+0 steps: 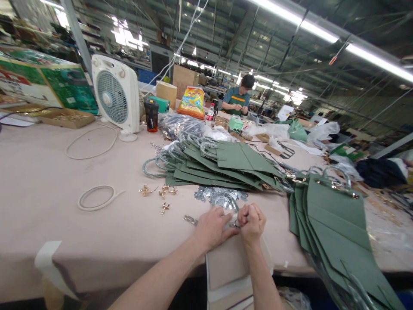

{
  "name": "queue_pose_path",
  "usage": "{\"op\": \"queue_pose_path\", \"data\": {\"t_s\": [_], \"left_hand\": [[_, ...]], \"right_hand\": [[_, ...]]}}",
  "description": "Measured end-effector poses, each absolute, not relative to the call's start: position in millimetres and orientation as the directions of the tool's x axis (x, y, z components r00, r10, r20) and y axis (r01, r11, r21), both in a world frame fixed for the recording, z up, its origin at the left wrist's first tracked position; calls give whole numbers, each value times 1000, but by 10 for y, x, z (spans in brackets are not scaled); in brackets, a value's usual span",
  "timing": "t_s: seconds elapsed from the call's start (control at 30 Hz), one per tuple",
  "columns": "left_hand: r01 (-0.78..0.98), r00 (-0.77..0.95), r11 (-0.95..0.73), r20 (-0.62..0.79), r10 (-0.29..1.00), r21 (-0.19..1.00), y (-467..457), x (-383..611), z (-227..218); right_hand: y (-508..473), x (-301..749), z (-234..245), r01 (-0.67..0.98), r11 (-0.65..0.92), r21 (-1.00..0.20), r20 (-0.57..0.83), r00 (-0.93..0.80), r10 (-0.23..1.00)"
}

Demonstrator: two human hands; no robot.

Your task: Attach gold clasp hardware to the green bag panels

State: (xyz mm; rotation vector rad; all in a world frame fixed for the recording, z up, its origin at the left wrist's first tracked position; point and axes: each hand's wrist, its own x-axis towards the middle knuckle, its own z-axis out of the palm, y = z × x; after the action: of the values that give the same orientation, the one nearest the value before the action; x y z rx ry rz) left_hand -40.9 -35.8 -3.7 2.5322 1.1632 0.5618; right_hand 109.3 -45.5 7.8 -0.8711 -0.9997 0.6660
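Both of my hands meet at the table's front edge. My left hand (pixel 213 227) pinches a small metal part between thumb and fingers. My right hand (pixel 252 222) is curled into a fist around the same small piece, which is mostly hidden. A heap of small silvery metal tags (pixel 219 196) lies just beyond my hands. A flat metal piece (pixel 191 220) lies left of my left hand. Several gold clasps (pixel 160 192) are scattered further left.
Stacks of green bag panels with handles lie ahead (pixel 222 165) and at right (pixel 335 215). A white fan (pixel 115 92), cable loop (pixel 96 197), dark cup (pixel 151 115) and boxes stand at the back left. A person in a green shirt (pixel 238 100) works at the far end.
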Motion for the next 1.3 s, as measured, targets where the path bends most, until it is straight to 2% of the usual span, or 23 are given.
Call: {"op": "queue_pose_path", "data": {"t_s": [0.23,0.4,0.63,0.8,1.03,1.1,1.17,1.23,1.3], "left_hand": [[633,612,-647,237,755,426,-360,-413,-64],[631,619,-655,239,748,416,-353,-398,-78],[642,615,-642,220,758,419,-339,-396,-76],[640,613,-636,211,761,431,-354,-400,-43],[652,622,-624,165,765,431,-340,-399,-8],[650,622,-621,163,766,437,-337,-400,-7],[648,620,-621,170,766,440,-336,-402,-9],[646,618,-624,178,766,439,-336,-405,-13],[641,623,-631,185,760,436,-336,-407,-21]], "right_hand": [[-677,1225,116,-154,625,-765,444,576,686],[-769,1024,93,-161,604,-780,462,503,731],[-719,843,14,-142,621,-771,488,495,719],[-681,837,-44,-20,605,-796,519,495,697],[-567,821,-90,347,455,-820,562,336,756],[-544,841,-35,277,421,-864,501,375,780],[-525,889,43,100,417,-903,415,449,791],[-503,947,121,-53,450,-891,366,504,783],[-473,983,176,-104,473,-875,363,505,783]]}}
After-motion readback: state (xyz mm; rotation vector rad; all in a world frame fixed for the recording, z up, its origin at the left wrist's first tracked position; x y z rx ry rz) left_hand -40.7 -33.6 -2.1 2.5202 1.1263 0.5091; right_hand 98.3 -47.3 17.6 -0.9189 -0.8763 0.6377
